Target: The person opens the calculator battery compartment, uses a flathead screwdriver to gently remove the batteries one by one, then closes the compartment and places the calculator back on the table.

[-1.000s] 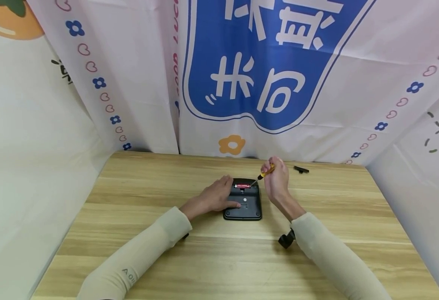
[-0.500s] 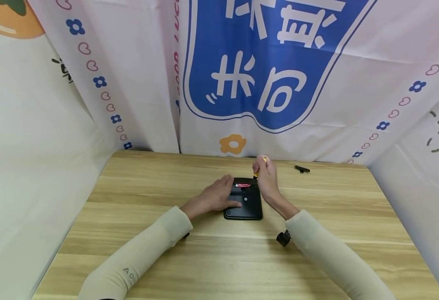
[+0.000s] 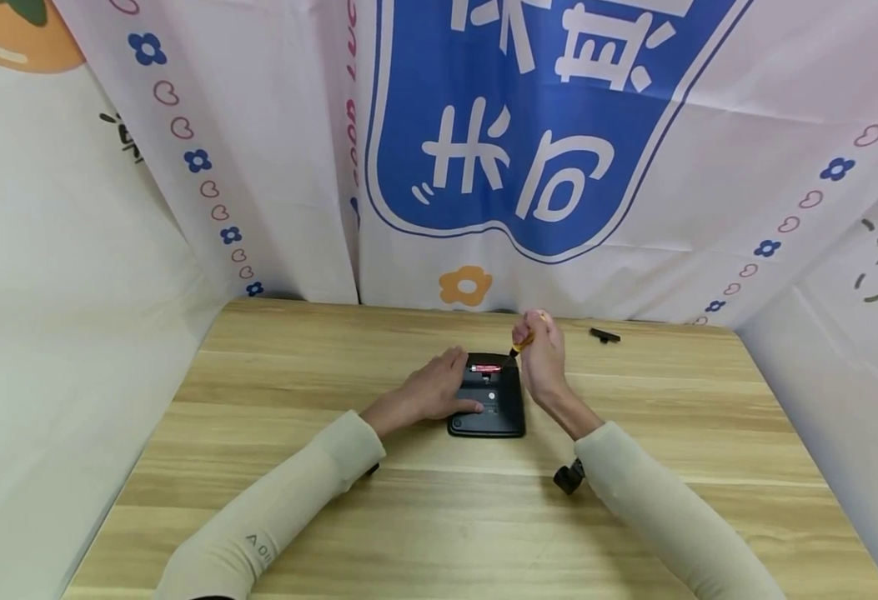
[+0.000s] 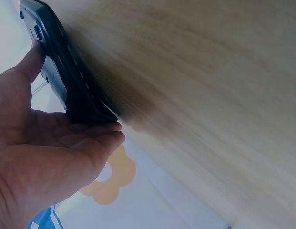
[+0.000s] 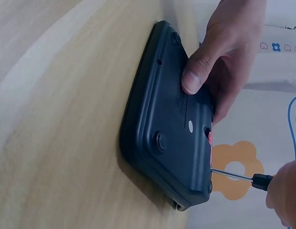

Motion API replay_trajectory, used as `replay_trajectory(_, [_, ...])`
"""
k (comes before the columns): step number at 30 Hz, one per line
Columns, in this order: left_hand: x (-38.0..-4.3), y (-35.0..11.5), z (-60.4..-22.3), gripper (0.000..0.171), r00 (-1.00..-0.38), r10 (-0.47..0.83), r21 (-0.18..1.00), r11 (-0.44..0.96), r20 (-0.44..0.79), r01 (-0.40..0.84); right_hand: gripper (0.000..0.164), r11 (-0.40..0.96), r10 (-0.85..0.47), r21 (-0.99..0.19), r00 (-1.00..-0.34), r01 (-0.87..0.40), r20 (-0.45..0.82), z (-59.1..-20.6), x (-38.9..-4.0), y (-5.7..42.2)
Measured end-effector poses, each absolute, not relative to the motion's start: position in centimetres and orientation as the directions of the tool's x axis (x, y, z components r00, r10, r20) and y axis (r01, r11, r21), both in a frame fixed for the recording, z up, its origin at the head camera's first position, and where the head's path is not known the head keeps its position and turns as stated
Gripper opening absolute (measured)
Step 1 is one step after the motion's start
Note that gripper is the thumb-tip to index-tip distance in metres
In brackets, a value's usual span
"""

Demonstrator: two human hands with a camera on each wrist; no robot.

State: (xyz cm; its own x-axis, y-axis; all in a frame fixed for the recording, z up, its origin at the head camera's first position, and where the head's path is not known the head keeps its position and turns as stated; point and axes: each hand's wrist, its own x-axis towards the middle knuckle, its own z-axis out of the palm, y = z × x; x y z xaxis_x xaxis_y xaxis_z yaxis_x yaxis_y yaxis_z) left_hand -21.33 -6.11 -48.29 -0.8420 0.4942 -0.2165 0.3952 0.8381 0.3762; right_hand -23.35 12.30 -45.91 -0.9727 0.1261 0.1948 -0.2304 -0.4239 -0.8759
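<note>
A black calculator [image 3: 506, 417] lies back side up on the table, a red battery [image 3: 485, 368] showing in its recess near the far edge. My left hand [image 3: 433, 387] holds it by the left side, thumb pressing on the back and fingers along the edge. In my right hand [image 3: 546, 358] is a screwdriver with a yellow and black handle [image 3: 519, 344], gripped in curled fingers. Its thin metal shaft [image 5: 236, 175] slants down to the right end of the battery recess. In the right wrist view the calculator's body hides most of the battery.
A small black battery cover [image 3: 604, 336] lies near the table's back edge, right of the calculator. Behind the wood-grain table [image 3: 439, 517] hangs a printed white and blue cloth [image 3: 408, 267]. White cloth walls stand at both sides.
My right hand first moved left, bringing the screwdriver more upright over the recess, then shifted slightly back right, tilting it again. My left hand and the calculator have stayed in place.
</note>
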Motion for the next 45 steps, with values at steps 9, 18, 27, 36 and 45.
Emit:
replay_trajectory(9, [-21.3,-6.1,-47.8,0.099,-0.841,0.495,0.383,0.836,-0.220,0.392,0.031,-0.546,0.184,-0.810,-0.974,-0.213,0.132,-45.8,-23.5,12.9])
replay_trajectory(18, [-21.2,-6.0,-47.9,0.099,-0.838,0.491,0.378,0.841,-0.237,0.386,0.036,-0.643,0.238,-0.733,-0.968,-0.222,0.084,-46.3,-23.8,13.8])
replay_trajectory(27, [-21.1,-5.9,-47.8,0.099,-0.835,0.501,0.388,0.833,-0.226,0.395,0.036,-0.659,0.235,-0.719,-0.968,-0.221,0.082,-46.5,-23.7,14.4])
replay_trajectory(36, [-21.1,-6.0,-47.8,0.098,-0.832,0.508,0.386,0.830,-0.224,0.403,0.029,-0.725,0.237,-0.665,-0.971,-0.180,0.004,-47.2,-23.9,15.4])
replay_trajectory(45, [-21.1,-5.9,-47.8,0.099,-0.836,0.499,0.375,0.838,-0.229,0.397,0.026,-0.762,0.229,-0.630,-0.972,-0.148,-0.049,-47.6,-24.2,16.1])
